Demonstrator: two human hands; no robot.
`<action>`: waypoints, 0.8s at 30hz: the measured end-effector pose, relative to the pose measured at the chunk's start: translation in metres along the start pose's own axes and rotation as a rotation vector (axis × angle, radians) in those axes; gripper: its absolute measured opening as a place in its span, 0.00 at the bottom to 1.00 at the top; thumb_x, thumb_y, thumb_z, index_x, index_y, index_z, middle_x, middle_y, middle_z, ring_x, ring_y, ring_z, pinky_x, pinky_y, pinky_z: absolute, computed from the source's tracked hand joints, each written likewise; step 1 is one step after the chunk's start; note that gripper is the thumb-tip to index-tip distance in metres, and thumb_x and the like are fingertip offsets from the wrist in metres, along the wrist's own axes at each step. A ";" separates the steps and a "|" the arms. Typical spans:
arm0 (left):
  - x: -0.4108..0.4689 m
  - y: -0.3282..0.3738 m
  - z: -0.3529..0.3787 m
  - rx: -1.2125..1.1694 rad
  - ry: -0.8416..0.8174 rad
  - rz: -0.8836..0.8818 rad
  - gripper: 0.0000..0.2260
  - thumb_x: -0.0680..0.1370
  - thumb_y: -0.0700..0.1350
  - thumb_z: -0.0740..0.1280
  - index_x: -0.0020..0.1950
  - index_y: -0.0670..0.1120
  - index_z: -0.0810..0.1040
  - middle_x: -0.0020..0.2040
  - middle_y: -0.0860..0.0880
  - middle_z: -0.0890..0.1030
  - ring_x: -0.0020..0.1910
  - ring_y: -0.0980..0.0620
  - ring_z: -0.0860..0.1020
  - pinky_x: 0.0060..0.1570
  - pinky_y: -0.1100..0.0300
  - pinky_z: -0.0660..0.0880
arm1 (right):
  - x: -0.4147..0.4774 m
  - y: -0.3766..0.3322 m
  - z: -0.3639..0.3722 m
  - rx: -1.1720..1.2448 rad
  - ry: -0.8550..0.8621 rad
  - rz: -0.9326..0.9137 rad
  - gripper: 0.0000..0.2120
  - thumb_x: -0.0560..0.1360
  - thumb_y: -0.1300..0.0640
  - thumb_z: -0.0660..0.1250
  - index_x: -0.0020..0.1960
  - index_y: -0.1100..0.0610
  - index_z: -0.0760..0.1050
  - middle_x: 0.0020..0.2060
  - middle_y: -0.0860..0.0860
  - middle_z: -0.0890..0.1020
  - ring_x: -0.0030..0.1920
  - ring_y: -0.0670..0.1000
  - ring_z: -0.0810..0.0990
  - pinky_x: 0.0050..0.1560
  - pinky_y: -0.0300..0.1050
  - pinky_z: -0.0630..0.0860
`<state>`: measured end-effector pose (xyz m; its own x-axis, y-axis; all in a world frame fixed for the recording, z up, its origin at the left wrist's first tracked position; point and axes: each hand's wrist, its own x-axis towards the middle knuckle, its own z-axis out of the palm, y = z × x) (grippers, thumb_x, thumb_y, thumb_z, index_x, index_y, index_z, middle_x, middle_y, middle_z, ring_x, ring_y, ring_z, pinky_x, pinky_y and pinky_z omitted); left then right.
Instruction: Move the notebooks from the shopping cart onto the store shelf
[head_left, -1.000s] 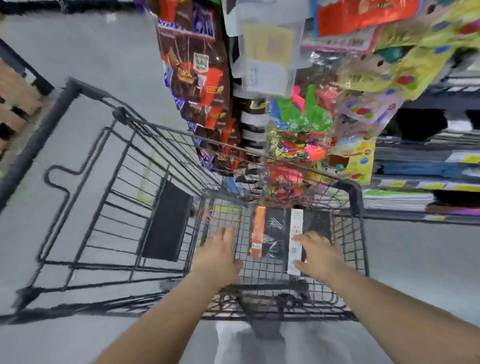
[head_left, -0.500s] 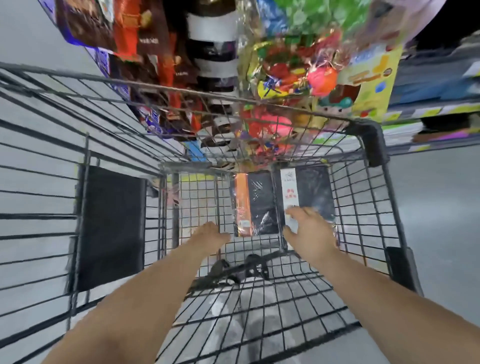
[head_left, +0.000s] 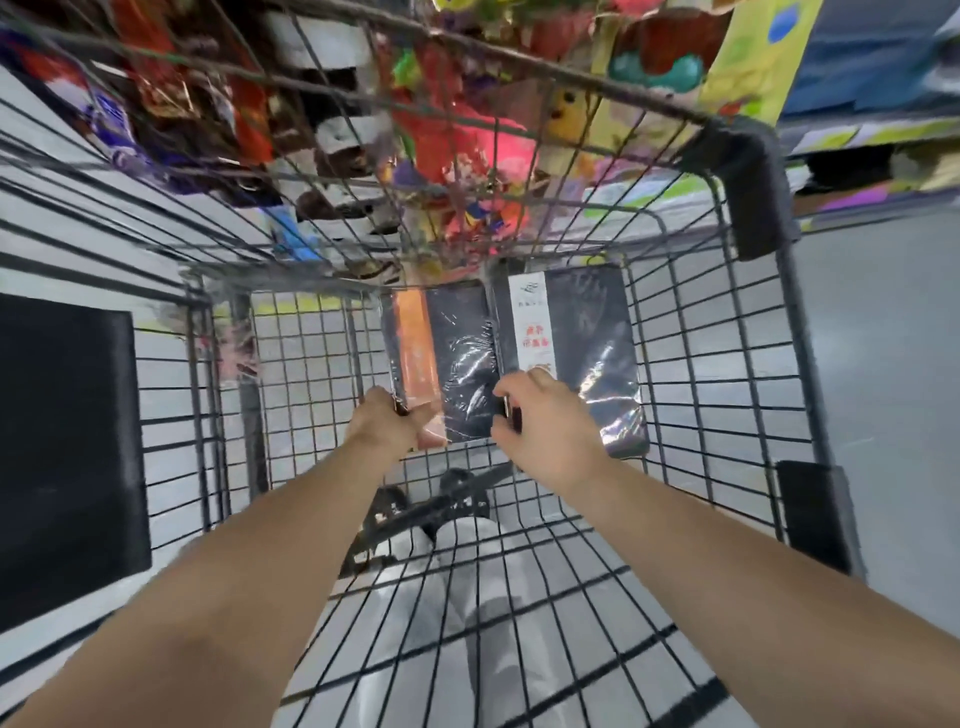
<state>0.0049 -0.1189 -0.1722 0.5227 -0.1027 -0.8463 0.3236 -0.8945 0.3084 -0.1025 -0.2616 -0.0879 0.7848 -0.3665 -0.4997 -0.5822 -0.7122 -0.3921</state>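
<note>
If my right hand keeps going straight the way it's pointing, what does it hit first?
Probably the white-banded notebook: the right hand points along it and already seems to touch its near edge, though depth is unclear.

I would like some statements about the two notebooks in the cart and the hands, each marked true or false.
1. Two wrapped notebooks lie side by side on the floor of the cart. True.
2. The notebook with the orange band lies to the right of the notebook with the white band. False: it lies to the left.
3. The left hand is at the near corner of the orange-banded notebook. True.
4. The right hand rests on the cart's rim. False: it is down at the near edges of the notebooks.
5. The notebooks are bare, without wrapping. False: shiny clear film covers them.
</note>
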 end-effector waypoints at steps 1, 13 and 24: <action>-0.003 0.001 -0.007 -0.014 -0.041 0.017 0.22 0.74 0.59 0.69 0.57 0.46 0.67 0.46 0.49 0.78 0.38 0.52 0.76 0.35 0.59 0.72 | 0.000 -0.001 0.001 -0.013 -0.011 -0.009 0.15 0.74 0.54 0.64 0.60 0.53 0.73 0.52 0.52 0.77 0.51 0.54 0.76 0.53 0.50 0.75; -0.060 0.016 -0.155 0.165 0.008 0.206 0.23 0.62 0.57 0.73 0.54 0.52 0.77 0.48 0.48 0.83 0.46 0.47 0.81 0.52 0.51 0.78 | 0.025 -0.042 0.033 -0.044 -0.186 0.091 0.32 0.75 0.50 0.66 0.73 0.59 0.58 0.70 0.57 0.67 0.68 0.58 0.67 0.68 0.54 0.68; -0.070 -0.016 -0.182 0.178 0.170 0.186 0.14 0.68 0.51 0.74 0.51 0.53 0.77 0.45 0.51 0.82 0.43 0.50 0.79 0.42 0.58 0.72 | 0.066 -0.060 0.065 -0.355 -0.309 0.113 0.30 0.80 0.48 0.51 0.77 0.59 0.47 0.77 0.56 0.44 0.77 0.59 0.43 0.74 0.60 0.51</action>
<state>0.1069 -0.0186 -0.0387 0.6896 -0.2109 -0.6928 0.0744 -0.9309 0.3575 -0.0299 -0.2038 -0.1477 0.5895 -0.2963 -0.7514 -0.5098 -0.8581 -0.0616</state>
